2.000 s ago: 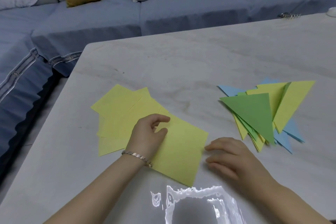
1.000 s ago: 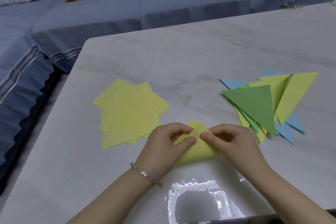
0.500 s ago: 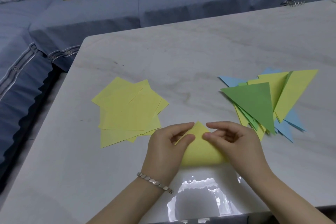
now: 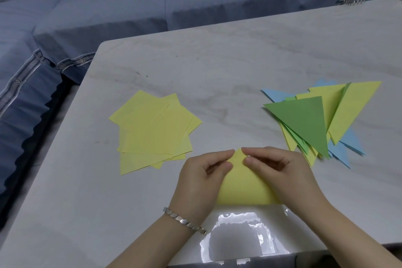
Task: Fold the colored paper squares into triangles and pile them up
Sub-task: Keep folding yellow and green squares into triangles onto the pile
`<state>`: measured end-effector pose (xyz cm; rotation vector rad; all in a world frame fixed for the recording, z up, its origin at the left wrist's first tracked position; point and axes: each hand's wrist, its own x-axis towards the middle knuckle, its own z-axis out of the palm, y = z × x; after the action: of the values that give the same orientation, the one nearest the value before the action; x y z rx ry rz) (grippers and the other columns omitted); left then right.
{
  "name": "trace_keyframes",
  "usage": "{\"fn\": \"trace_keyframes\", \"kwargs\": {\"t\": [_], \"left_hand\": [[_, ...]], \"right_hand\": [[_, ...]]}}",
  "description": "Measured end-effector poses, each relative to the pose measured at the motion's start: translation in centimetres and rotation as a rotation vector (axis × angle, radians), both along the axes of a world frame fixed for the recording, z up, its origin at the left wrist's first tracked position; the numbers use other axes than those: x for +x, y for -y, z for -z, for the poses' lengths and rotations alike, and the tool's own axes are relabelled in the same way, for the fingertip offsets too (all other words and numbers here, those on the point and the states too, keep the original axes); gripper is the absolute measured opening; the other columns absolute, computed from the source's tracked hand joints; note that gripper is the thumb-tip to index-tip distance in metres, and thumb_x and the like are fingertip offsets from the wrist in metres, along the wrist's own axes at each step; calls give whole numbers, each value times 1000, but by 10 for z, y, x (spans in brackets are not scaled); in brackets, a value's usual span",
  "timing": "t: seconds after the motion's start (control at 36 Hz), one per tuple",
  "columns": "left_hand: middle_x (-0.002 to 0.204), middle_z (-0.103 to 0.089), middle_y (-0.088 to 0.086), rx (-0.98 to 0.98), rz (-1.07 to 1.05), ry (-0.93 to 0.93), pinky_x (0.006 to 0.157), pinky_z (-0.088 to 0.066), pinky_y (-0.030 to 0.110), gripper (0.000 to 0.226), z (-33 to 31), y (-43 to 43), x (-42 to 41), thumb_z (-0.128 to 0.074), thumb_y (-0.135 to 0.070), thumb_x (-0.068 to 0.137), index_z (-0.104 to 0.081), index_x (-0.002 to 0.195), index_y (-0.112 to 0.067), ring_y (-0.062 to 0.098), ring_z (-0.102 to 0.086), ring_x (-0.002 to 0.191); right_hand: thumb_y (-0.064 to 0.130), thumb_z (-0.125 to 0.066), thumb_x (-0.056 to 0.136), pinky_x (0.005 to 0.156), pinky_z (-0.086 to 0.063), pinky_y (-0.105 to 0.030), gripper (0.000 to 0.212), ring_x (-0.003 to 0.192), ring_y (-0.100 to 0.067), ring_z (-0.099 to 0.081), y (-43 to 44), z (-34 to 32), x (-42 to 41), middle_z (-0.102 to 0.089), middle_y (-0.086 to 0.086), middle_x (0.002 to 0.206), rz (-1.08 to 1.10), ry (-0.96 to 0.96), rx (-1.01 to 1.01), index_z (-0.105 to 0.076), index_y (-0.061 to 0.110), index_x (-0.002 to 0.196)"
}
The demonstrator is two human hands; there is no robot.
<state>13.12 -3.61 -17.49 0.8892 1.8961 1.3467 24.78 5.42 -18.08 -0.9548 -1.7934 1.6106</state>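
A yellow paper sheet (image 4: 243,185) lies folded into a triangle near the table's front edge, its tip pointing away from me. My left hand (image 4: 200,178) and my right hand (image 4: 280,172) both pinch the paper at that tip, thumbs and forefingers meeting there. To the left lies a loose stack of flat yellow squares (image 4: 152,128). To the right sits a pile of folded triangles (image 4: 322,119), green on top, with yellow and blue ones fanned out below it.
The pale marble table (image 4: 217,67) has its left edge close to a blue sofa (image 4: 130,6) with cushions. A small metal object (image 4: 350,1) lies at the far right edge. A bright light reflection (image 4: 239,237) shows at the front edge.
The yellow sheet was flat under my hands two seconds ago. Both hands brought its near corner up to the far corner, and it now lies flatter as a triangle.
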Motion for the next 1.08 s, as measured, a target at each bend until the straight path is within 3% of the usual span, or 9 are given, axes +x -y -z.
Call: {"fn": "trace_keyframes", "kwargs": {"t": [0.11, 0.19, 0.53, 0.67, 0.75, 0.81, 0.89, 0.94, 1.08], "left_hand": [[64, -65, -20, 6, -11, -3, 63, -41, 3, 32, -1, 0, 1, -66, -4, 80, -68, 80, -36, -8, -57, 65], [65, -64, -12, 8, -32, 20, 62, -42, 3, 34, -2, -1, 2, -68, -4, 79, -67, 76, -38, -3, -54, 62], [65, -65, -10, 22, -26, 5, 60, -39, 2, 33, -5, -1, 1, -69, -5, 78, -67, 76, -38, -8, -55, 60], [62, -59, -11, -18, 7, 24, 56, -39, 3, 33, -3, -5, -2, -71, -5, 76, -64, 80, -37, -2, -50, 52], [55, -58, -13, -89, 48, 44, 55, -41, 7, 28, 1, -14, -10, -75, -8, 73, -62, 74, -33, -3, -48, 48], [43, -55, -16, -119, 35, 45, 52, -40, 5, 28, 6, -22, -16, -77, -7, 71, -61, 61, -28, -6, -48, 45], [38, -53, -18, -141, -15, 39, 50, -39, 7, 31, 19, -38, -26, -76, -4, 71, -59, 56, -25, -8, -48, 40], [37, -53, -18, -150, -74, 24, 51, -40, 8, 32, 30, -48, -34, -75, -3, 72, -58, 55, -25, -7, -48, 40], [56, -55, -9, -161, -158, -21, 54, -39, 9, 21, 49, -66, -44, -74, -5, 73, -61, 64, -18, 2, -49, 52]], "right_hand": [[1, -71, 75, 63, -41, -4, 28, 65, 6, -60, 0, 1, 0, -70, 8, 76, 15, 0, 2, -71, 29, 76], [1, -71, 74, 63, -41, -4, 29, 63, 5, -59, -1, 2, 1, -70, 7, 75, 21, -8, 9, -71, 30, 77], [3, -69, 77, 60, -37, -6, 30, 63, 5, -55, -3, 5, -1, -64, 13, 66, -36, -3, 76, -70, 32, 78], [1, -70, 75, 60, -38, -6, 30, 64, 4, -57, -5, 6, -2, -65, 5, 73, -50, -8, 114, -71, 31, 75], [1, -73, 73, 62, -41, -6, 31, 64, 4, -59, -11, 10, -6, -67, 14, 69, -67, 15, 159, -70, 32, 75], [5, -75, 73, 65, -41, -5, 30, 66, 5, -59, -17, 16, -9, -67, 19, 64, -50, 60, 236, -69, 33, 76], [15, -68, 79, 71, -39, -13, 8, 80, -4, -54, -28, 29, -15, -66, 7, 76, 24, 165, 680, -73, 19, 84], [24, -54, 83, 74, -43, -24, 23, 87, -12, -49, -30, 41, -18, -64, -4, 89, 6, 237, 874, -73, 12, 88], [35, -44, 82, 80, -51, -37, 37, 95, -26, -63, -26, 70, -15, -66, -7, 107, -275, 456, 1013, -71, 15, 95]]}}
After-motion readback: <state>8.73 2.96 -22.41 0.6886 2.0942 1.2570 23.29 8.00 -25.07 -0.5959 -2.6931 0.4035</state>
